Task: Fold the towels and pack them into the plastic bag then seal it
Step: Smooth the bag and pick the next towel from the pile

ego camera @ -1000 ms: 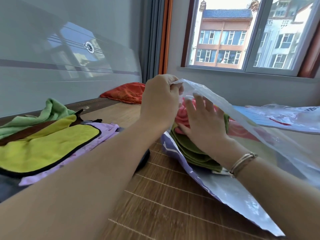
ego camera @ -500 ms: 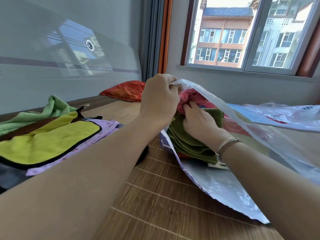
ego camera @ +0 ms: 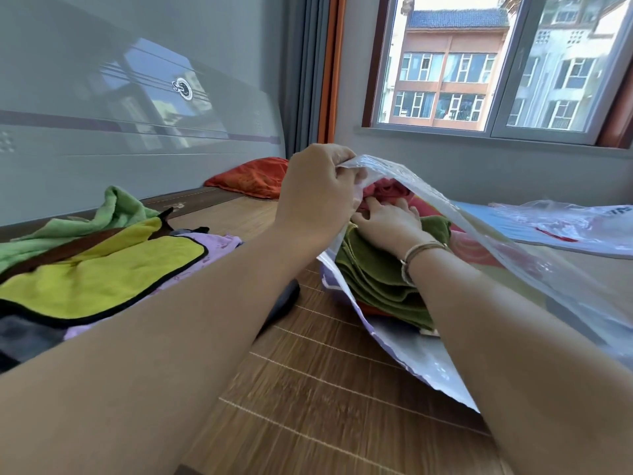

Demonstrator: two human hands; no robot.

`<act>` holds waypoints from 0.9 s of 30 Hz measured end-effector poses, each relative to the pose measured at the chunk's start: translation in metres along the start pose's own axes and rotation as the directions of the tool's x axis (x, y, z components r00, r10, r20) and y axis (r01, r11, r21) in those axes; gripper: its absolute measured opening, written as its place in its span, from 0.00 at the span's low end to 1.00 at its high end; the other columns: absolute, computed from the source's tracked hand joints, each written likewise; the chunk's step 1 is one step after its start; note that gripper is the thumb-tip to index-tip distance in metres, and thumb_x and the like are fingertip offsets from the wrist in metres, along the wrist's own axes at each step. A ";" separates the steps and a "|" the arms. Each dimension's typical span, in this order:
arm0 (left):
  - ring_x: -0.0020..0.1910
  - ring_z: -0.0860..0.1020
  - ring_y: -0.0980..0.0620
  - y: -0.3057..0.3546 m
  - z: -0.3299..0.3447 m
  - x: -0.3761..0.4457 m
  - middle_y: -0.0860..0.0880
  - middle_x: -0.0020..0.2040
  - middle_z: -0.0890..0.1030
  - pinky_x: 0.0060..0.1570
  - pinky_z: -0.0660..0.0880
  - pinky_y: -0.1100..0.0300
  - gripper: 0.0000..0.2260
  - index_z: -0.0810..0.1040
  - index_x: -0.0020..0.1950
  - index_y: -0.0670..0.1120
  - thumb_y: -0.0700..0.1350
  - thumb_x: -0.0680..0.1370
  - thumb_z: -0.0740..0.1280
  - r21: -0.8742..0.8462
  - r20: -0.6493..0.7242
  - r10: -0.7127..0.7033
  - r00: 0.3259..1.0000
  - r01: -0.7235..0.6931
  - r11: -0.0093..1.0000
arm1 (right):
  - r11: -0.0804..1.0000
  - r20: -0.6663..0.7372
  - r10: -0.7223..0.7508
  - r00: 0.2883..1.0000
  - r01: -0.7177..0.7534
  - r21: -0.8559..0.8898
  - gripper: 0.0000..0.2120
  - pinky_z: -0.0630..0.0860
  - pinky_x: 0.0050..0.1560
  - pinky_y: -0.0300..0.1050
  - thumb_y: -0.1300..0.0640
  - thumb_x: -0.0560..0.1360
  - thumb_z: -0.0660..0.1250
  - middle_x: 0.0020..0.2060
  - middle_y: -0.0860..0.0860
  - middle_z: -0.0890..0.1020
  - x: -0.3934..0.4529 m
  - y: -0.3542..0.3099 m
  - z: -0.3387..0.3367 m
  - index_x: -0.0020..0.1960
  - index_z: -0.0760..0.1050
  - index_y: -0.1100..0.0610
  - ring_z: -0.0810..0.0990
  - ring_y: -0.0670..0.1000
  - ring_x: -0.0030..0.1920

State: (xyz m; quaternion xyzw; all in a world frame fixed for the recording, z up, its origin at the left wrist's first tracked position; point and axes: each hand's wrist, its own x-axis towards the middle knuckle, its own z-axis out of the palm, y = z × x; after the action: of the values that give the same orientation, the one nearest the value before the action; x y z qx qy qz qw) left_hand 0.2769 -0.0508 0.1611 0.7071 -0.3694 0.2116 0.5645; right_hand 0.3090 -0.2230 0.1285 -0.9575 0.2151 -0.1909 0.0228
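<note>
My left hand (ego camera: 317, 193) is raised over the bamboo mat (ego camera: 308, 389), its fingers (ego camera: 342, 166) curled and pinching the upper edge of the plastic bag (ego camera: 513, 241), which keeps the mouth lifted open. My right hand (ego camera: 387, 221) is inside that mouth, lying on the stack of towels; its fingers (ego camera: 371, 204) reach toward the pink towel (ego camera: 383, 192) at the back, but I cannot tell whether they only press on it or grip it. The olive green towels (ego camera: 373, 275) lie folded in a pile inside the bag, under my right wrist, which wears a bracelet (ego camera: 416, 255). The lower sheet of the bag lies flat on the mat, running toward me.

To my left a loose heap of unfolded towels rests on the mat, well apart from the bag: a yellow towel (ego camera: 102, 269) with dark trim on top, a light green towel (ego camera: 113, 214) behind it, a lilac towel (ego camera: 219, 243) beneath. An orange pillow (ego camera: 253, 178) lies against the far wall, and another plastic bag (ego camera: 561, 224) lies at right under the window (ego camera: 496, 63).
</note>
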 end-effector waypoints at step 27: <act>0.59 0.78 0.50 -0.006 -0.076 -0.107 0.48 0.60 0.79 0.56 0.71 0.61 0.16 0.77 0.62 0.43 0.47 0.77 0.70 0.291 0.138 -0.285 0.948 0.237 0.927 | 0.973 -0.215 -0.159 0.964 0.190 0.131 0.16 0.65 0.63 0.49 0.54 0.76 0.60 0.61 0.52 0.73 -0.207 -0.025 -0.025 0.63 0.70 0.55 0.68 0.55 0.62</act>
State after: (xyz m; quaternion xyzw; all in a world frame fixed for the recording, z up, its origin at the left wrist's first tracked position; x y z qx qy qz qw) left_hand 0.2224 0.0529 0.1010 0.8365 -0.2882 0.1188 0.4507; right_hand 0.1368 -0.1124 0.0810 -0.9439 0.1158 -0.3043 0.0559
